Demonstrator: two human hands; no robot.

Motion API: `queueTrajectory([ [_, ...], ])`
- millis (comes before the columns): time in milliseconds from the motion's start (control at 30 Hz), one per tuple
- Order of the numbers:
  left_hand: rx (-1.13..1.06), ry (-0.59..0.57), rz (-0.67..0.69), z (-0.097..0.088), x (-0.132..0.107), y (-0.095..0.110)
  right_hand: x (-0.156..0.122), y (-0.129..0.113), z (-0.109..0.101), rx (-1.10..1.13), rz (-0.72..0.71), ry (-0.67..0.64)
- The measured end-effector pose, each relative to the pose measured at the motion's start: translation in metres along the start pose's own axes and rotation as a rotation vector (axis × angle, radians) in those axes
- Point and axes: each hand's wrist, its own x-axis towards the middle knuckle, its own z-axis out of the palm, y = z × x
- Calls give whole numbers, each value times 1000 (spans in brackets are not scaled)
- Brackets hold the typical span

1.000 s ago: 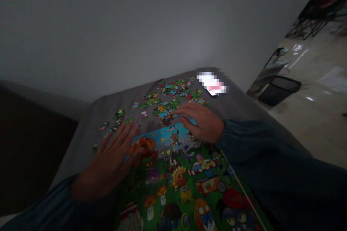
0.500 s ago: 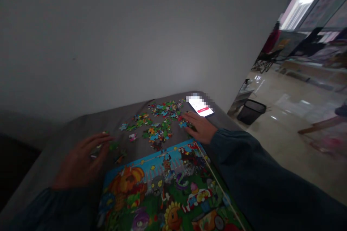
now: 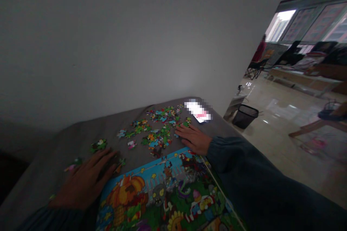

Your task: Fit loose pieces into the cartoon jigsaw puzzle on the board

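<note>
Loose jigsaw pieces (image 3: 159, 130) lie scattered in green, blue and orange on a grey cloth (image 3: 67, 151). My left hand (image 3: 84, 182) rests flat and open on the cloth, beside the upper left corner of a printed cartoon puzzle picture (image 3: 162, 195). A small cluster of pieces (image 3: 99, 145) lies just beyond its fingers. My right hand (image 3: 193, 139) lies open on the cloth, its fingertips close to the pieces and its heel just above the picture's top edge. Neither hand visibly holds anything.
A smartphone (image 3: 197, 111) with a lit, blurred screen lies at the cloth's far corner. A white wall (image 3: 135, 43) rises behind. Beyond the right edge are a black mesh bin (image 3: 245, 116) on a shiny floor (image 3: 279, 115), and a distant person (image 3: 260, 50).
The view has swung slightly. My left hand has flattened and slid toward the picture's corner, showing a cluster of pieces. My right hand has drawn back from the phone.
</note>
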Motion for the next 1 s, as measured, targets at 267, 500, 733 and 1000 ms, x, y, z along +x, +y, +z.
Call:
queueTrajectory([
  [267,-37,-138,-3,3,1,-7,0,-2,1,92,-118,47],
  [500,-23,-208,-56,-6,1,1,1,32,-14,109,87,475],
  [733,-16,-222,-63,-3,1,1,-1,40,-17,-24,124,407],
  [1000,-15,-216,-60,0,2,2,14,36,-12,-192,268,333],
])
